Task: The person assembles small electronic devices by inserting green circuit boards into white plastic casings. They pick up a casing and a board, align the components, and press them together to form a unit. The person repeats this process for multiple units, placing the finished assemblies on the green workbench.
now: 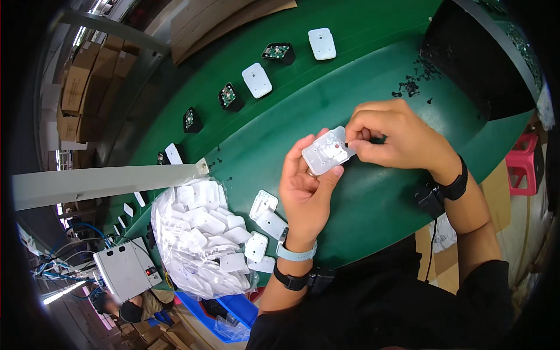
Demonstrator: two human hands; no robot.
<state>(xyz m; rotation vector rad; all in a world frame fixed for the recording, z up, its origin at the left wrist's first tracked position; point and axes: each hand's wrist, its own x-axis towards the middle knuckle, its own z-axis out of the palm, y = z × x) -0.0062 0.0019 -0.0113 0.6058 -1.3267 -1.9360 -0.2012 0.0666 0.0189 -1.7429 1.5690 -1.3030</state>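
My left hand (309,195) grips a white plastic cover (324,153) by its edges, thumb on the near side and fingers on the far side. The cover's inner face is turned up, with small holes and a reddish dot near its middle. At its right end, my right hand (389,135) pinches a tiny black part (347,145), mostly hidden by the fingertips. Small black pieces (409,87) lie scattered on the green table (367,216) beyond my right hand. Several loose white covers (256,246) rest left of my left wrist.
A clear plastic bag full of white covers (207,230) stands at left. Along the far green strip sit white covers (257,80) and black housings with circuit boards (230,97). A metal bar (105,185) juts in from the left. A black bin (472,58) is at far right.
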